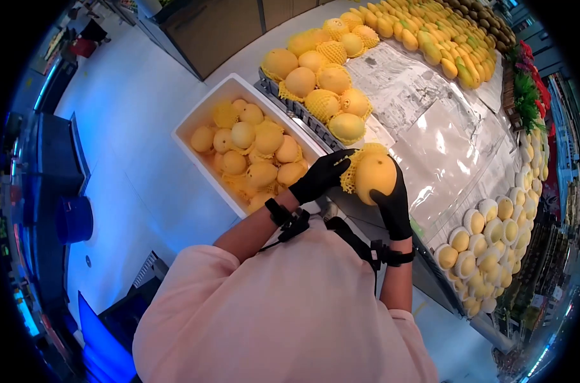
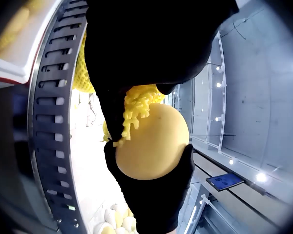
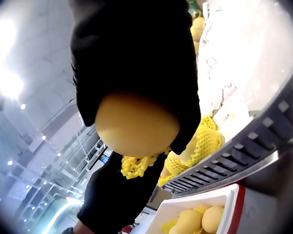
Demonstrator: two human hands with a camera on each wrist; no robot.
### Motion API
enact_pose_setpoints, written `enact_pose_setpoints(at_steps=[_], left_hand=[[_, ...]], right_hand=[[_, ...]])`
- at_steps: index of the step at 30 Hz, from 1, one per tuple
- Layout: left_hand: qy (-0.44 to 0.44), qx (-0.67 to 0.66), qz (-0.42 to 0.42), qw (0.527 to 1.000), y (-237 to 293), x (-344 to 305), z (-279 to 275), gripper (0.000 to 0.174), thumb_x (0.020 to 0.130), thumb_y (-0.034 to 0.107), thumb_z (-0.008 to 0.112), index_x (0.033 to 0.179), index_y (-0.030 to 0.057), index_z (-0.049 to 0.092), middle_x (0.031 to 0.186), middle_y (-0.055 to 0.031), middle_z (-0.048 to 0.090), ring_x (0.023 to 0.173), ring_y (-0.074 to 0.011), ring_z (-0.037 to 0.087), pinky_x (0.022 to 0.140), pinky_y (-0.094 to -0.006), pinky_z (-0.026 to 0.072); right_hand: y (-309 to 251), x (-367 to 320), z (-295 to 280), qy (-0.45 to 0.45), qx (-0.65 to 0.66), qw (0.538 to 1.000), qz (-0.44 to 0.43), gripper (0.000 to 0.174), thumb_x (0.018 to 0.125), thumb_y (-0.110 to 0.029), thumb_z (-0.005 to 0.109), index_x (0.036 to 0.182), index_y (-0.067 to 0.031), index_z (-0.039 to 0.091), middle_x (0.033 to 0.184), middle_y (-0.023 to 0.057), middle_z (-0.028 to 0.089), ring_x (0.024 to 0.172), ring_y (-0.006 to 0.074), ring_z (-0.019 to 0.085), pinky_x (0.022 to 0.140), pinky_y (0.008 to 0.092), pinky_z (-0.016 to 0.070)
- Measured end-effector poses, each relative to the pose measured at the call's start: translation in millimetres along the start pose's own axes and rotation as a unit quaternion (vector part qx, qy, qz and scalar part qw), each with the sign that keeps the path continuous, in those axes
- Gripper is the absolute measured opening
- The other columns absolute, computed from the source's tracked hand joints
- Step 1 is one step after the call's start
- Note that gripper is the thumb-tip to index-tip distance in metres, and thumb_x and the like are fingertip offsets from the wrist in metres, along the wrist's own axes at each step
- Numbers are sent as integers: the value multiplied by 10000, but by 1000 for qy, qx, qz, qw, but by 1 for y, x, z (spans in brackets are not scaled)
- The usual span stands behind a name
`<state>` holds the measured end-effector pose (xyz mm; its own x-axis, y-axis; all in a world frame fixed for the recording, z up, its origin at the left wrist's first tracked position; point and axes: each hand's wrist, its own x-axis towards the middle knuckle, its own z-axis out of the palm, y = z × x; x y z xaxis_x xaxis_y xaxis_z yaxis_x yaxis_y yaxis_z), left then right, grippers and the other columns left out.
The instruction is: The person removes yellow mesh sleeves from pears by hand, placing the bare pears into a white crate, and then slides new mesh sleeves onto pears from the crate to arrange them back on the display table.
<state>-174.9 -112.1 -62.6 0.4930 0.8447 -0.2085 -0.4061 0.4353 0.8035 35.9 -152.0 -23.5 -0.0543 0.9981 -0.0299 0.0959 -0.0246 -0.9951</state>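
A large yellow melon point(image 1: 375, 176) is held between two black-gloved hands above the stand's edge. My right hand point(image 1: 394, 205) grips its right side and underside, the thumb across the front. The fingers of my left hand point(image 1: 321, 176) pinch a yellow foam net point(image 1: 350, 173), which is bunched at the melon's left and far side. In the left wrist view the net point(image 2: 139, 105) covers only one end of the melon point(image 2: 158, 146); the rest is bare. The right wrist view shows the right hand point(image 3: 136, 58) curled round the melon point(image 3: 136, 126).
A white foam box point(image 1: 198, 157) of melons stands at the left. Netted melons point(image 1: 301, 82) sit along the stand's slatted edge point(image 1: 297, 110). Plastic sheet point(image 1: 440, 147) covers the stand's middle, with longer yellow fruit point(image 1: 430, 45) behind and white-wrapped fruit point(image 1: 474, 221) at the right.
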Motion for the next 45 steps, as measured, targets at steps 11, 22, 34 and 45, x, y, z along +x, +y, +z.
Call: enact_pose_setpoints(at_steps=[11,22,34,45], left_hand=[[287,134,140,938,24,-60,-125,381,935,264,629,1157,-42,584,1071,-59,633,978,-114,573,860,-255,460],[444,105,191,869,55,-40,-301,447,913,313,650,1270,57,568,1044,-19,631,790,-112,565,634,-241,444],[158,49,55,985,18,-39,-219,321,968,168,514,1275,80,537,1159,-55,619,980,-165,628,838,-304,518],[11,-97,33,995,10,-55,-52,616,885,259,689,1394,85,387,1241,-69,563,1098,-190,595,860,-354,551]], right_hand=[[13,-2,46,-71,228,966,96,817,748,-231,776,1414,-21,352,1294,115,527,1181,243,535,988,371,454],[28,-10,46,-60,274,952,123,807,759,-208,778,1414,-14,349,1310,121,515,1199,269,524,1002,396,449],[25,-5,57,-46,227,965,120,785,759,-162,761,1410,-5,353,1308,122,517,1192,249,525,993,383,455],[7,22,125,-55,-144,987,-36,818,659,-166,863,1306,5,392,1195,145,544,1055,250,570,920,359,481]])
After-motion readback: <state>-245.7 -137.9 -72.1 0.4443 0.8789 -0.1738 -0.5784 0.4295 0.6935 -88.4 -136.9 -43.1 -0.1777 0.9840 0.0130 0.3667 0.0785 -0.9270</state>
